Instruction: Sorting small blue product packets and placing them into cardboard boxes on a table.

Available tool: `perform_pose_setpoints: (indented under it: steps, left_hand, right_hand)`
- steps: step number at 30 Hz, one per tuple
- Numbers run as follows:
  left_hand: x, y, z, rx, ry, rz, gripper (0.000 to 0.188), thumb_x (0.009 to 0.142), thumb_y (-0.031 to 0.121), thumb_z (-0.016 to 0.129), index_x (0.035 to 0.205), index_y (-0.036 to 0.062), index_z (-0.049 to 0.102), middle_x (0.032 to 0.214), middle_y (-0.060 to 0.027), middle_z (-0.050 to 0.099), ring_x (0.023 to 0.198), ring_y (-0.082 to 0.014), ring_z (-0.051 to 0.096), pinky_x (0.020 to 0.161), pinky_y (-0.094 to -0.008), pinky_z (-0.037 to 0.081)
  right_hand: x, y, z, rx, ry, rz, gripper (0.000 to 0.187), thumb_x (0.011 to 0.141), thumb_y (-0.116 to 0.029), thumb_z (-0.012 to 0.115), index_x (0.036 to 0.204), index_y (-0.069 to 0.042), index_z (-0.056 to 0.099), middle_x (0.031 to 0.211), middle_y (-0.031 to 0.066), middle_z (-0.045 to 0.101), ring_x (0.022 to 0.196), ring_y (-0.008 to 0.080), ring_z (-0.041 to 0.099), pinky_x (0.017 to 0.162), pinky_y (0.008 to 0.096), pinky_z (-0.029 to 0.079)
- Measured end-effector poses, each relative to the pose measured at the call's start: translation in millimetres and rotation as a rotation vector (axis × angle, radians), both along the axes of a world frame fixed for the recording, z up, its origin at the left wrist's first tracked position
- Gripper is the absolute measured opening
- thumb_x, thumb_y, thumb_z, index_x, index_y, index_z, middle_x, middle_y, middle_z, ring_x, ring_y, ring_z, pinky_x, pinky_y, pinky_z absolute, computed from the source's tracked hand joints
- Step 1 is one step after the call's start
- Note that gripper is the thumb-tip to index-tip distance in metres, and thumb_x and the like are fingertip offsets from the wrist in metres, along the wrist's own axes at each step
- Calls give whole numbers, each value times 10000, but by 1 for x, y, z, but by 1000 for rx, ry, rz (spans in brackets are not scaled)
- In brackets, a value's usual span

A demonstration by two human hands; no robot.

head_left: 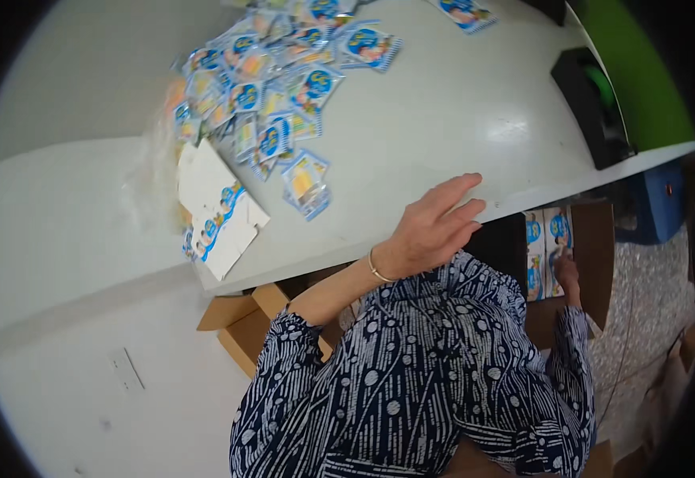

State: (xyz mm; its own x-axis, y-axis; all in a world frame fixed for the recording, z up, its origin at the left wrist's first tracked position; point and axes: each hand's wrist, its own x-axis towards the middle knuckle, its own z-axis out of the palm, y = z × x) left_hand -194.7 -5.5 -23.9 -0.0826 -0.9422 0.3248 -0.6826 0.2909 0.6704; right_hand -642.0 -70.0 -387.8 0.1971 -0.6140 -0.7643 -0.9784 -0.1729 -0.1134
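My left hand (437,225) hovers at the table's front edge, its fingers spread and nothing in them. Low on the right, my right hand (569,277) reaches down into an open cardboard carton (593,275). Its fingers touch the small white-and-blue printed boxes (535,231) packed in rows there; they are too small and blurred to show a grip. A loose heap of small clear-and-blue packets (272,88) covers the table's far left. One packet (307,185) lies at the heap's near end. Beside it rests a white printed box (218,211), tilted.
A black tape dispenser (594,107) with green tape stands at the table's right edge. Another packet (465,12) lies at the far side. Below the front edge sits an open brown carton (252,323). A blue stool (652,209) is on the right.
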Motion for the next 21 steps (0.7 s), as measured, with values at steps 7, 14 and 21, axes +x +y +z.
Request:
perform_pose_setpoints:
  steps: [7,14,21]
  left_hand:
    - [128,81,54,78,-198,498,463,783,192,754,1176,15,586,1359,-237,472,1213,-398,499,976,-442,449]
    - [148,96,-17,205,-484,697,659,801,377,727,1306,21,495,1380,-311,411,1232,-479,435,1027,-481,384]
    - [198,47,-17,-94,-571,707,521,808,221,708,1262,29,538,1403,-264,400,1223,-425,455,960,-478,438]
  right_hand:
    - [45,4,183,-267,-582,76,441,921,-244,598,1277,5,524,963,222,657,831,360,655,698,392,506]
    - [230,-19,390,-231,-1079,253,356,871,-127,666,1175,30,565,850,160,660,731,291,650,642,348,495]
    - [346,4,409,-209,-1284,535,322,864,-126,662,1141,8,566,865,162,647,742,329,630,675,390,506]
